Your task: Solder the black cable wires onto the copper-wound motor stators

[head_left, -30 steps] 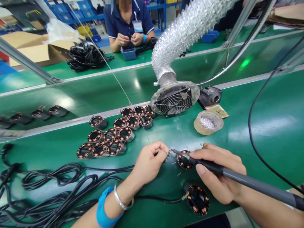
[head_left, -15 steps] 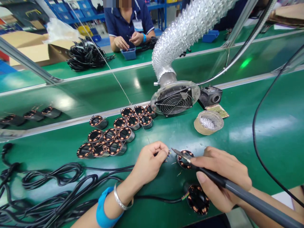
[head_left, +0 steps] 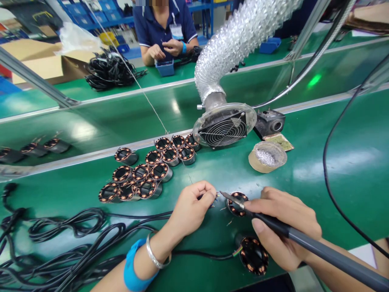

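Bright, with soft glare, slight blur

Blue shelving [head_left: 121,18] stands behind the green workbenches [head_left: 304,170].

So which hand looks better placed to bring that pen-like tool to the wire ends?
Probably the right hand: it grips the pen-like tool, whose tip points at the wire ends, while the left hand is occupied pinching them.

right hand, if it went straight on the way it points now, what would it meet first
Probably the thin wire ends at the fingertips of the left hand: the soldering iron in the right hand points towards them. Depth is unclear, so it might pass above.
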